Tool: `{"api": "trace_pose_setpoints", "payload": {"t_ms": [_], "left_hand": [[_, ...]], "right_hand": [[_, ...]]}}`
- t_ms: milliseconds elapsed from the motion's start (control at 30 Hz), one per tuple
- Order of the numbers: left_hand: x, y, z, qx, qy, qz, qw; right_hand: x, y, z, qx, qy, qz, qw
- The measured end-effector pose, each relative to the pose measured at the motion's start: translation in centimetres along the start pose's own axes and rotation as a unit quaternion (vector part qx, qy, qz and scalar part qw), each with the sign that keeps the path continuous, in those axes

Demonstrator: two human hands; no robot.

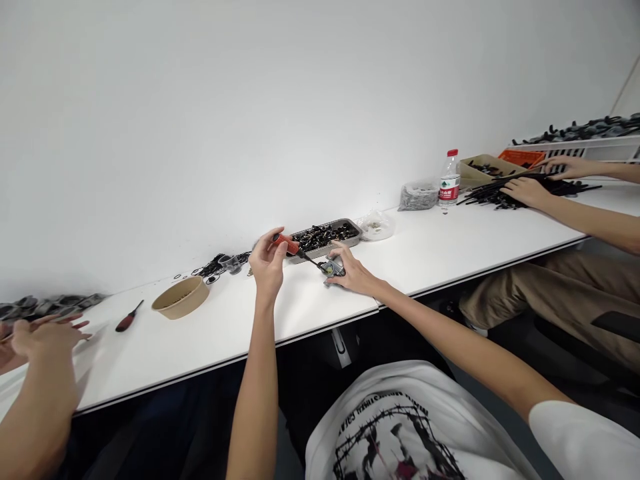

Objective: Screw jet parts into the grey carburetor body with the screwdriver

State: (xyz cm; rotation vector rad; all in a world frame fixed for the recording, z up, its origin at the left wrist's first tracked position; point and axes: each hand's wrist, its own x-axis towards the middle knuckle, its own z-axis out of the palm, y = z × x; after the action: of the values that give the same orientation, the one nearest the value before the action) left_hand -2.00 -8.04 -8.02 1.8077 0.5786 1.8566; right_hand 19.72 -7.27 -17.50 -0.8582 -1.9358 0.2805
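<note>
Two hands (267, 261) drive a ribbed orange screwdriver (287, 244) into grey housing (333, 269).

A long white table (210, 337) stood against the white wall. On it lay a round brown paper bowl (180, 297), a screwdriver with a dark red handle (129, 317), a grey metal tray full of small black parts (325, 236), a clear plastic bottle with a red cap (449, 180), two clear plastic bags (419, 196), an open cardboard box (487, 169) and a pile of thin black sticks (493, 192).
</note>
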Motion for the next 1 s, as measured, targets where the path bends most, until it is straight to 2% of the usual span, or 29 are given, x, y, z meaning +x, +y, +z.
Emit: {"api": "trace_pose_setpoints", "payload": {"t_ms": [167,333,600,1000], "left_hand": [[0.08,0.19,-0.17,0.013,0.005,-0.002,1.000],[-0.18,-0.39,-0.02,0.009,-0.005,-0.029,1.000],[-0.43,-0.57,0.03,0.001,0.007,-0.026,1.000],[-0.53,-0.68,-0.06,0.033,0.103,0.019,0.994]], "right_hand": [[0.12,-0.53,-0.11,-0.021,-0.034,-0.034,0.999],[0.30,-0.22,0.11,-0.028,-0.025,-0.064,0.997],[0.35,0.10,0.24,-0.034,-0.024,-0.077,0.996],[0.30,0.31,0.15,-0.037,-0.026,-0.055,0.997]]}}
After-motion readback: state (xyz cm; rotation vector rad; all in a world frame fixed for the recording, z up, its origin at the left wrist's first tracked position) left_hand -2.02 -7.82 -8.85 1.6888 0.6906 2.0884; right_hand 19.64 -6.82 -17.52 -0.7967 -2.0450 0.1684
